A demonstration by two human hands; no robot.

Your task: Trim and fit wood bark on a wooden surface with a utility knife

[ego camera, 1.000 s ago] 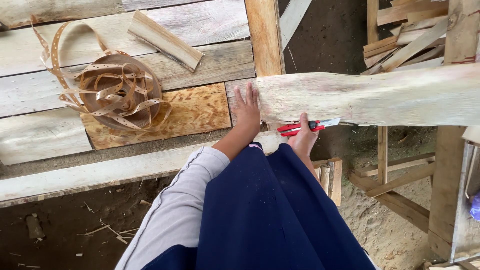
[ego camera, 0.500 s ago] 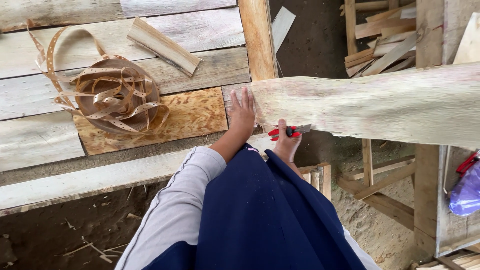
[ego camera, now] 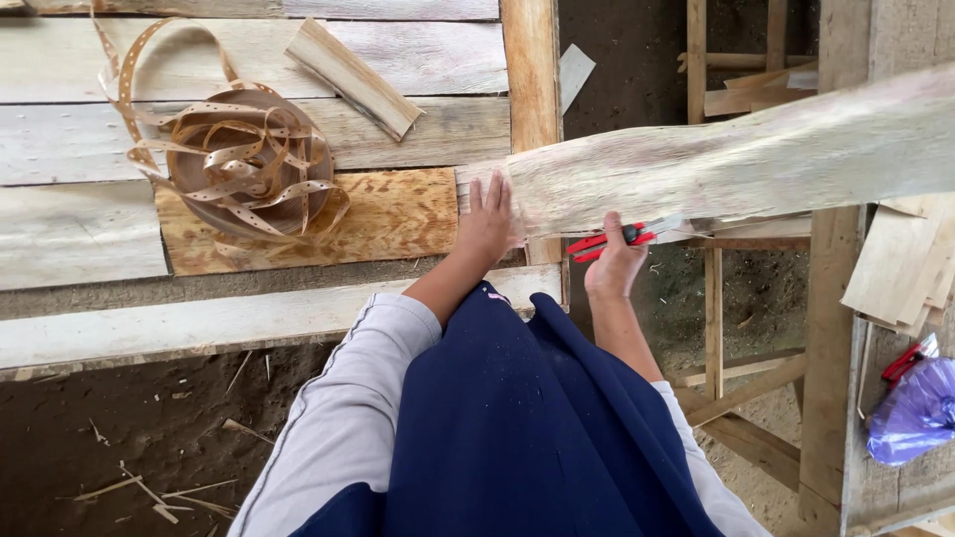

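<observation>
Head view: left hand fingers flat on pale slab; right hand fingers clasp red cutter, blade tip indistinct.

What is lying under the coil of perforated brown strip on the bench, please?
The coil rests on an orange-brown plywood piece laid over pale planks. Whatever is beneath its centre is hidden.

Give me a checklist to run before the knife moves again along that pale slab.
1. Left hand flat on the slab, holding it down: ok.
2. Right hand gripping the red knife: ok.
3. Blade tip against the slab's lower edge: cannot tell.
4. Left fingers apart from the blade: ok.
5. Slab's far end supported: cannot tell, it runs out of frame.
</observation>
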